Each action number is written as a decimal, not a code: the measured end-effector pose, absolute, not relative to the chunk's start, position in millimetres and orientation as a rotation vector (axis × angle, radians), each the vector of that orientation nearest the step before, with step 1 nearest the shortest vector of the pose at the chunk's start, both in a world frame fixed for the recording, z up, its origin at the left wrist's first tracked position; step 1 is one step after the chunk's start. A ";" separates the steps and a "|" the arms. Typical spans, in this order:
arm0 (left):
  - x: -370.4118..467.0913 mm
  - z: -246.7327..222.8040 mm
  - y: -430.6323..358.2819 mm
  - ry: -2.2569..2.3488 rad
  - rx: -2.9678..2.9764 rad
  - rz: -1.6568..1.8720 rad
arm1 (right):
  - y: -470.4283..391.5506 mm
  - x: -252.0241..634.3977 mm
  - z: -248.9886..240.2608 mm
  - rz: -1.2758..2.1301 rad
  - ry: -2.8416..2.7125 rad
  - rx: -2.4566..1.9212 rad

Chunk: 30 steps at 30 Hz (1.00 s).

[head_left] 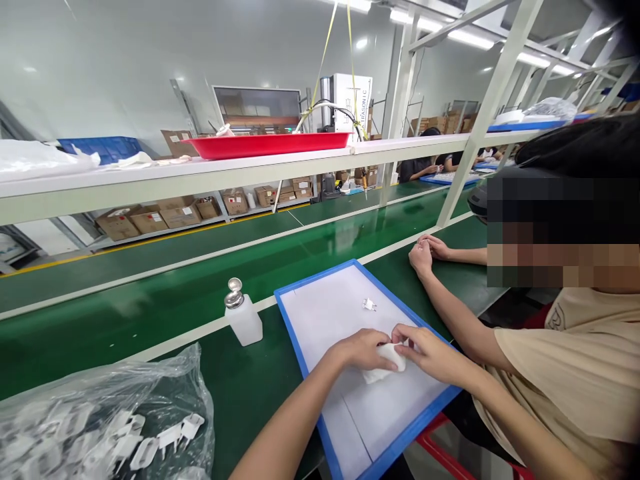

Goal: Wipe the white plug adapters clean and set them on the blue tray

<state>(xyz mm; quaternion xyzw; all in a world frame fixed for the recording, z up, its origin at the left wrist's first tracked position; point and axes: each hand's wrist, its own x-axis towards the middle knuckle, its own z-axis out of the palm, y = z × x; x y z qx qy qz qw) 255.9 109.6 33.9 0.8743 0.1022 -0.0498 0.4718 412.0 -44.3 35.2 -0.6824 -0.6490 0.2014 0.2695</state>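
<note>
A green table (273, 377) is holding up a white tray (320, 313) with a blue edge. Over the tray, the left hand (364, 348) and the right hand (430, 352) are both pinching a white cloth (393, 359). A small white plug (369, 305) is lying on the tray, just past the hands. A white bottle (245, 321) is standing nearby.

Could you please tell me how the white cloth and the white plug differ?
The white cloth looks soft and folded, while the white plug looks rigid, with prongs. The left hand and right hand hold the cloth; the plug lies untouched on the tray. The cloth also looks larger than the plug. Both are white.
</note>
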 end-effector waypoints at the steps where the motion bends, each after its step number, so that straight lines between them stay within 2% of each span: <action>1: 252.4 36.9 109.8 0.247 2.069 -0.089 | -44.4 411.8 44.1 0.550 -1.741 -1.813; 7: 216.9 62.3 101.3 0.300 1.663 0.069 | -42.1 403.6 79.9 0.579 -1.585 -1.688; 15: 167.1 82.3 65.7 0.537 1.259 0.246 | -30.0 374.2 89.4 0.750 -1.396 -1.544; 24: 127.1 76.4 36.2 0.765 0.803 0.493 | -46.1 310.7 79.1 0.223 -1.756 -1.423; 30: 115.5 69.5 34.1 0.731 0.693 0.549 | -55.6 285.3 62.9 0.052 -2.037 -1.298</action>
